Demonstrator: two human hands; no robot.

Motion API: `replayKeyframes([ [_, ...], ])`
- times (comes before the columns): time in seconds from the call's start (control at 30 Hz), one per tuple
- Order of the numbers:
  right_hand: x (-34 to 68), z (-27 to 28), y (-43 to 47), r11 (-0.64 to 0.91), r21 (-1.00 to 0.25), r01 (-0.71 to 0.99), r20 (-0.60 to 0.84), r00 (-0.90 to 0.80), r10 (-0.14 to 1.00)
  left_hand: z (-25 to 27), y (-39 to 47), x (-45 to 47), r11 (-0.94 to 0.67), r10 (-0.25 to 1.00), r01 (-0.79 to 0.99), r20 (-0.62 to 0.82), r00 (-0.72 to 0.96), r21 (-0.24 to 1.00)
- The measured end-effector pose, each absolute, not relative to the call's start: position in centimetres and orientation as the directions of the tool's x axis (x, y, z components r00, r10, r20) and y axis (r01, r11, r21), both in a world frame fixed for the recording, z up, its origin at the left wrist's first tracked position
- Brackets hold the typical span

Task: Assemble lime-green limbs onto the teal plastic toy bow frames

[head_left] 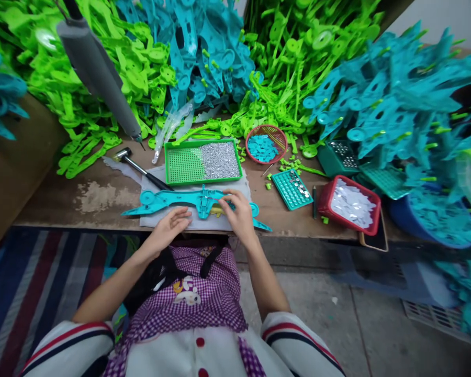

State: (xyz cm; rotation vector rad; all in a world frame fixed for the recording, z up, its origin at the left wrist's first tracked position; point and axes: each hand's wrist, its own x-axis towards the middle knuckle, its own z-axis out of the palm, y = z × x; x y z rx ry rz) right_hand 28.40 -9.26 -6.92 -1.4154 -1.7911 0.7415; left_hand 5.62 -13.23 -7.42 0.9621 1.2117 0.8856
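A long teal plastic part (188,201) lies flat across a pale cloth (204,220) at the near edge of the wooden table (82,193), and it serves here as the landmark. The left hand (172,222) rests on the cloth just on the near side of the part, palm down with the fingers loosely spread; it grips nothing, and its fingertips touch or nearly touch the part's lower edge. The right hand (239,209) sits over the right end of the part, fingers curled down onto it and pressing or pinching at a spot beside the raised middle section; whether it holds a small piece there cannot be told.

Just behind the part stands a green tray (203,161), its right half covered with small silvery bits. A hammer (137,166) lies behind and to the left of the part, its handle running toward the cloth. A grey cylinder (98,73) hangs down above the hammer. Behind and to the right of the part is a red round basket (267,144) with teal pieces, then a small teal tray (292,189), and farther right a red box (351,205) of white pieces. Heaps of green parts (113,78) and teal parts (396,94) fill the back of the table.
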Motion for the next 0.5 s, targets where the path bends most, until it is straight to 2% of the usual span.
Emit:
replayKeyframes([
  [0.07,28.8,-7.8,-8.3,0.215,-0.828,0.518,0.151,-0.163,0.975,-8.0,-13.1,7.0,0.453,0.889,-0.261,-0.454,0.059,0.852],
  [0.17,29.0,-8.5,-7.7,0.234,-0.838,0.492,0.133,-0.232,0.964,-8.0,-12.3,8.8,0.453,0.856,-0.458,-0.516,-0.014,0.765],
  [0.33,29.7,-7.4,-8.5,0.243,-0.853,0.463,0.108,-0.299,0.948,-7.4,-11.3,9.9,0.446,0.860,-0.491,-0.511,0.002,0.749],
  [0.43,30.4,-6.3,-9.3,0.222,-0.863,0.454,0.116,-0.249,0.961,-7.3,-11.6,9.9,0.414,0.862,-0.516,-0.505,-0.042,0.750],
  [0.5,30.5,-5.8,-9.7,0.225,-0.833,0.506,0.133,-0.212,0.968,-7.3,-11.8,9.9,0.417,0.862,-0.517,-0.505,-0.036,0.747],
])
